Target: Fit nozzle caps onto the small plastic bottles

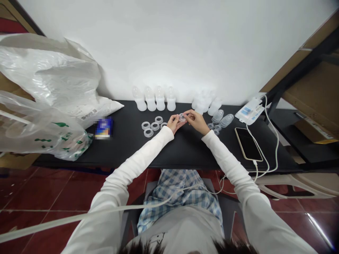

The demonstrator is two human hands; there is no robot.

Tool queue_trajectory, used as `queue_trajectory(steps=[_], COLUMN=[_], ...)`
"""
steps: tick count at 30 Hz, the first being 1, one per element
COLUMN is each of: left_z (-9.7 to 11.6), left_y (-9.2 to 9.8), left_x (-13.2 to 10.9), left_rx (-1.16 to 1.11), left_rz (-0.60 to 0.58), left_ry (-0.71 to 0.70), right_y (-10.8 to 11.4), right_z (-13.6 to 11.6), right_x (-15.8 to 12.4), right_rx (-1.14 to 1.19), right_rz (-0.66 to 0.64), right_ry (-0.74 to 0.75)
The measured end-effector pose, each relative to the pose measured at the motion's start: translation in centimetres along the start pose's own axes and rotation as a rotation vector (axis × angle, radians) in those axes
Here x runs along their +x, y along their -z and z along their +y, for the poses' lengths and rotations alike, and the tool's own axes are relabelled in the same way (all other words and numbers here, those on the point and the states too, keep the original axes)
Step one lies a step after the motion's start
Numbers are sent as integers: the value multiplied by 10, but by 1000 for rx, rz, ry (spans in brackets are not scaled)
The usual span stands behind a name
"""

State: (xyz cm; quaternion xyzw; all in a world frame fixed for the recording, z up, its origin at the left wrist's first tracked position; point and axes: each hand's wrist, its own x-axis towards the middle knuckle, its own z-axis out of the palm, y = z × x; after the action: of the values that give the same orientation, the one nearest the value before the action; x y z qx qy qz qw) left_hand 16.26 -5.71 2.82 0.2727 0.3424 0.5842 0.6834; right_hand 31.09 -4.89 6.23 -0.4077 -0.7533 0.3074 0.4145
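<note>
Near the middle of the black table, my left hand (175,122) and my right hand (196,120) meet around one clear ring-shaped piece (182,117). Fingers of both hands pinch it from either side. Left of my hands lie several translucent rings (155,126), one partly covered by my left hand. Behind them several white bottles with clear domed tops (160,102) stand in a row. To the right of my right hand are clear domed caps (226,120) and small clear rings (216,132), with more white bottles (214,107) behind.
A phone (248,144) with a white cable lies at the right, near a white and blue packet (249,111). Large plastic bags (50,74) fill the left end, beside a blue package (104,127). The cable also crosses my lap. A white wall stands behind the table (185,155).
</note>
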Motion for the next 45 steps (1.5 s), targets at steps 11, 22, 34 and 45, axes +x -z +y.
queue_trajectory(steps=[11, 22, 34, 45], left_z=[-3, 4, -3, -2], left_y=[7, 12, 16, 14], left_x=[4, 3, 4, 1], left_rx=[187, 356, 478, 446], left_rz=[-19, -75, -66, -84], left_ry=[-42, -177, -364, -322], right_y=[-20, -28, -33, -29], right_z=[8, 15, 16, 10], right_x=[-5, -11, -14, -15], right_rx=[-469, -30, 52, 20], right_rz=[179, 53, 101, 159], right_ry=[-67, -36, -57, 20])
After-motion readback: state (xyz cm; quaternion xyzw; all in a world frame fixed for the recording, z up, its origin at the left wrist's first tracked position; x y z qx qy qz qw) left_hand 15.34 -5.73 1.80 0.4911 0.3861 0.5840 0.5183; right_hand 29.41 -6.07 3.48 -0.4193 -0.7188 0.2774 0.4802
